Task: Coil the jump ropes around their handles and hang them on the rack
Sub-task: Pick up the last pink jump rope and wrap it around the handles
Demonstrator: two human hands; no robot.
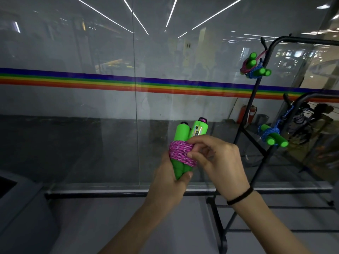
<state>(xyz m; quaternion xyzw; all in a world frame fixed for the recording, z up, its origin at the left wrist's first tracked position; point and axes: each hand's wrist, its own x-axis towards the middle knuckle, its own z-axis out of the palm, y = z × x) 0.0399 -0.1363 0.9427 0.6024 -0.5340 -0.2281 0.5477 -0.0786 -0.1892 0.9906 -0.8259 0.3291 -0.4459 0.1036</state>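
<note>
Rack (250, 107): right of the bundle, well apart. Left hand (168, 182) gripped the paired green handles (183, 133), long axis upright. Right hand (218, 162), nearer the rack, pinched the coiled pink rope (180, 153).

two pink jump ropes (180, 153) (249, 64), two blue jump ropes (257, 72) (271, 133), one black rack (215, 217), two hands (167, 182) (219, 158)

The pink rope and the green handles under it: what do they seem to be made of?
The pink rope looks like braided fabric cord, perhaps nylon: woven pink-and-white pattern, matte. Of the green handles, one looks like soft matte foam, the other glossier hard plastic with a small window.
</note>
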